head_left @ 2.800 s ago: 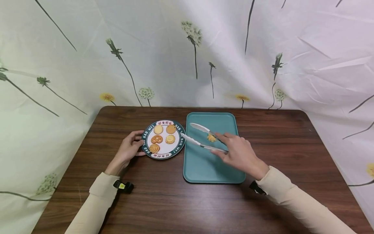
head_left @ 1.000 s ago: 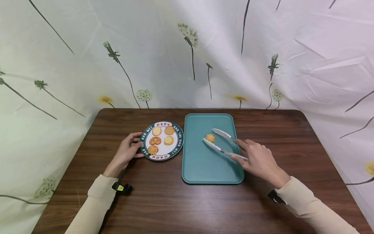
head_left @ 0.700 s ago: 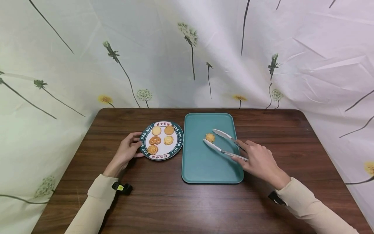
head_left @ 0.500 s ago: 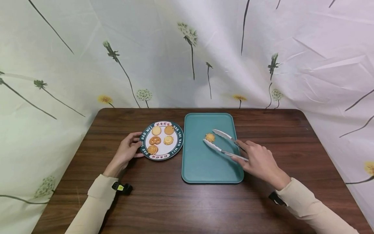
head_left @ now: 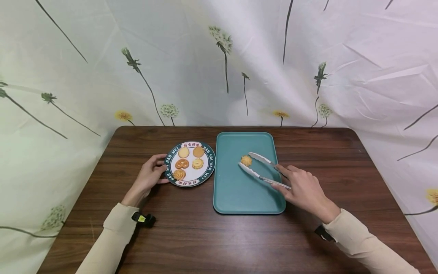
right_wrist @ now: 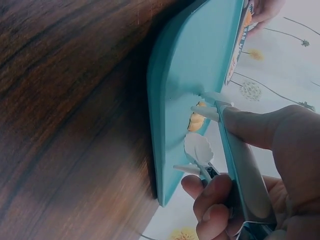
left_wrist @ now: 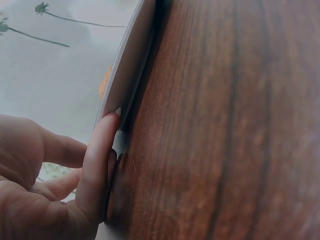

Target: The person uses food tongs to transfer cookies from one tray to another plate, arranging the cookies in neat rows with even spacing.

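Note:
A round plate (head_left: 189, 177) with a dark green lettered rim carries several cookies, among them a pretzel-shaped one (head_left: 182, 164) and a swirled one (head_left: 179, 174). My left hand (head_left: 148, 176) holds the plate by its left rim, with a fingertip against the edge in the left wrist view. Metal tongs (head_left: 258, 177) with pale scalloped tips are gripped by my right hand (head_left: 304, 188), their arms spread. Between the tips, on the teal tray (head_left: 246, 198), lies a small star-shaped cookie (head_left: 246, 160). In the right wrist view the tips stand either side of this cookie (right_wrist: 196, 120).
Both plate and tray sit side by side on a dark wooden table (head_left: 191, 236), nearly touching. A white cloth (head_left: 191, 64) printed with dandelions hangs behind the table's far edge. Each wrist wears a black strap, such as the left one (head_left: 143, 219).
Since the earliest frame, my right hand has drawn the tongs right and toward me, away from the plate's rim to around the tray's cookie. Over the last second both hands stay nearly still.

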`<action>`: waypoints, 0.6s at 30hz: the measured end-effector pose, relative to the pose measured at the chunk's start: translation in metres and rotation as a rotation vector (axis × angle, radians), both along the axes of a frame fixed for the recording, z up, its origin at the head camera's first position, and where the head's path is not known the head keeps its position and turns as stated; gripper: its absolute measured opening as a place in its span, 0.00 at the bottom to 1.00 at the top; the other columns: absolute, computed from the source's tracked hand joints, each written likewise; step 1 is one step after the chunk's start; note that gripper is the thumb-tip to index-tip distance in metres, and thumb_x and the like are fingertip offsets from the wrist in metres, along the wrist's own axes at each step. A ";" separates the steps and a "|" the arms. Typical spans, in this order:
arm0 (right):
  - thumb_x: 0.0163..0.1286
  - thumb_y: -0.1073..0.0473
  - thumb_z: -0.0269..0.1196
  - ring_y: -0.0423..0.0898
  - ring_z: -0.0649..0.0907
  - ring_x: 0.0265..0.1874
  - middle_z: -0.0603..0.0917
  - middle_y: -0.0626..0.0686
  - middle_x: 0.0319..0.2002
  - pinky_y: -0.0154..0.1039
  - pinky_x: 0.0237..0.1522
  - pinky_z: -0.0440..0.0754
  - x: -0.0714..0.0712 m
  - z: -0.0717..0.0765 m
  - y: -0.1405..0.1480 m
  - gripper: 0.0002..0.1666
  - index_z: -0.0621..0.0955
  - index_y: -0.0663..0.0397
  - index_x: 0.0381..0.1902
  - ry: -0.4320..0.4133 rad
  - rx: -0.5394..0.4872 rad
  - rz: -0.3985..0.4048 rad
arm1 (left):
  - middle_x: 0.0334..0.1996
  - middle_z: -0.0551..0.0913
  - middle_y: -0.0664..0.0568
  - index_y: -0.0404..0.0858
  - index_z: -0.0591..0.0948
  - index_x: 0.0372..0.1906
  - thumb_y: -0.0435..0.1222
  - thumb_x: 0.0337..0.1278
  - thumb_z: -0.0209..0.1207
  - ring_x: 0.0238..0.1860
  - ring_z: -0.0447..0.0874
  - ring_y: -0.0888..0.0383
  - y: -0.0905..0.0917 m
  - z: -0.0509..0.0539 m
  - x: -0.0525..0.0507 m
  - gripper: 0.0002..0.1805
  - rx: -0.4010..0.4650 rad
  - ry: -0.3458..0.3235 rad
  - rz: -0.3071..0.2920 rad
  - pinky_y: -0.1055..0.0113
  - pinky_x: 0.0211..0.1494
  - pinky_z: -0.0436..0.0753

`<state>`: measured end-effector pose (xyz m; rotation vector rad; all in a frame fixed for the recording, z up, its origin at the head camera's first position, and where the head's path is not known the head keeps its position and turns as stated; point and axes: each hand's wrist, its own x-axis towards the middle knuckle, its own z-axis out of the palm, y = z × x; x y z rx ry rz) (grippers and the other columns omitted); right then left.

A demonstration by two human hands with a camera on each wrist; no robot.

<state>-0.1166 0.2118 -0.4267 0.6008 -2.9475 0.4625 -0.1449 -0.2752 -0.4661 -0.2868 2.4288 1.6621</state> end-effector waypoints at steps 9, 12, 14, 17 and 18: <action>0.66 0.40 0.73 0.46 0.84 0.25 0.89 0.56 0.46 0.42 0.18 0.81 0.002 0.001 -0.002 0.37 0.81 0.49 0.68 0.000 0.013 0.007 | 0.67 0.67 0.32 0.40 0.60 0.81 0.32 0.82 0.45 0.51 0.79 0.55 0.001 0.001 0.000 0.28 0.007 -0.002 0.005 0.65 0.44 0.95; 0.66 0.41 0.73 0.46 0.83 0.24 0.89 0.57 0.47 0.42 0.18 0.81 0.003 0.002 -0.002 0.36 0.81 0.49 0.68 0.004 0.018 0.008 | 0.67 0.67 0.32 0.40 0.61 0.80 0.32 0.81 0.46 0.51 0.79 0.55 0.002 0.002 0.000 0.28 0.013 0.000 0.007 0.66 0.44 0.95; 0.66 0.41 0.73 0.46 0.83 0.25 0.89 0.57 0.48 0.43 0.19 0.81 0.003 0.002 -0.002 0.36 0.81 0.49 0.68 0.007 0.020 0.010 | 0.67 0.66 0.32 0.40 0.60 0.81 0.32 0.81 0.46 0.51 0.79 0.54 0.002 0.002 0.000 0.28 0.011 0.003 0.007 0.66 0.44 0.95; 0.66 0.41 0.73 0.47 0.83 0.25 0.89 0.57 0.49 0.44 0.18 0.82 0.003 0.002 -0.002 0.36 0.81 0.49 0.68 0.010 0.022 0.011 | 0.67 0.66 0.32 0.39 0.60 0.81 0.32 0.81 0.46 0.51 0.78 0.54 0.002 0.001 0.000 0.28 0.007 0.003 0.005 0.65 0.44 0.95; 0.66 0.41 0.73 0.47 0.83 0.25 0.89 0.57 0.49 0.44 0.18 0.82 0.004 0.001 -0.002 0.36 0.81 0.49 0.68 0.010 0.022 0.011 | 0.67 0.66 0.32 0.39 0.60 0.80 0.32 0.81 0.46 0.51 0.79 0.54 0.002 0.001 0.000 0.28 0.007 0.001 0.006 0.65 0.44 0.95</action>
